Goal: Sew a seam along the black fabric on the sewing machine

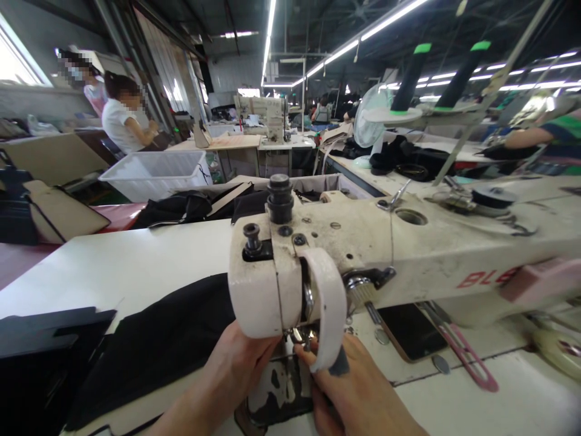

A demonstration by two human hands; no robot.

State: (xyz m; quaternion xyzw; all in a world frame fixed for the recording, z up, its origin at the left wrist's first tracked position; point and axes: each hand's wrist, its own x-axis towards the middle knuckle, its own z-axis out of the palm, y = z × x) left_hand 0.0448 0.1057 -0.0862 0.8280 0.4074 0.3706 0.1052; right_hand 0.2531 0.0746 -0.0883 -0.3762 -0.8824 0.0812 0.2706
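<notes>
A white sewing machine [265,290] fills the middle of the view, with its needle area low under the head. My left hand [240,360] is at the left of the presser foot [297,336]; its fingers curl inward and the tips are hidden by the machine head. From the right, my right hand [354,384] reaches to the same spot, fingers bent together and partly behind the curved white guard [333,303]. A small dark grey piece [339,363] shows by its fingers. What either hand grips is too hidden to name. Black fabric [158,339] lies left of the machine.
A phone [413,330], pink-handled thread snips [472,357] and a bobbin-like disc [440,364] lie right of the needle. Dark folded pieces [40,345] rest at the left. Beyond stand a white bin [157,172], a fan [370,118] and thread cones [411,79]. Co-workers [122,118] sit farther off.
</notes>
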